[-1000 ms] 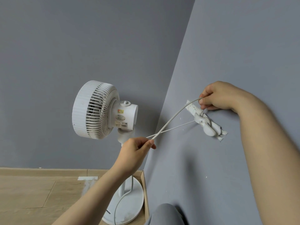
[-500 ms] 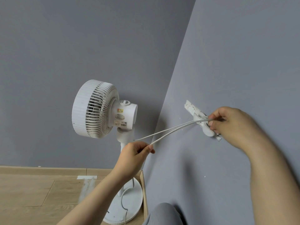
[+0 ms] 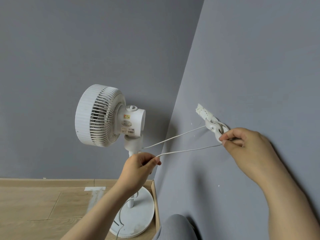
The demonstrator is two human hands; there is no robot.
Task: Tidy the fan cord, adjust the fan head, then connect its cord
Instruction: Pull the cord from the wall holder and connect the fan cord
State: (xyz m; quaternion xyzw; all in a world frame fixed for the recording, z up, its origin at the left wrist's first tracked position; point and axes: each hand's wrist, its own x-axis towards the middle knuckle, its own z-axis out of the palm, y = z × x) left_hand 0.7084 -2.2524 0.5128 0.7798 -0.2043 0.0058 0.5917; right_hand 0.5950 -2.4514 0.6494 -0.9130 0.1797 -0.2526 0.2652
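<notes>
Cord point(image 3: 190, 149) is wound round a white hook point(image 3: 213, 127) on the right wall point(image 3: 259, 66), and two strands are stretched leftward from it toward the fan point(image 3: 103, 116), which is set on its round base point(image 3: 138, 217) in the corner. The lower strand is pinched at its left end by the left hand point(image 3: 138, 168), near the fan's neck, and at its right end by the right hand point(image 3: 245, 144), just below the hook.

Left hand point(image 3: 138, 166), right hand point(image 3: 247, 144) each pinch cord point(image 3: 190, 149), arms extended.
</notes>
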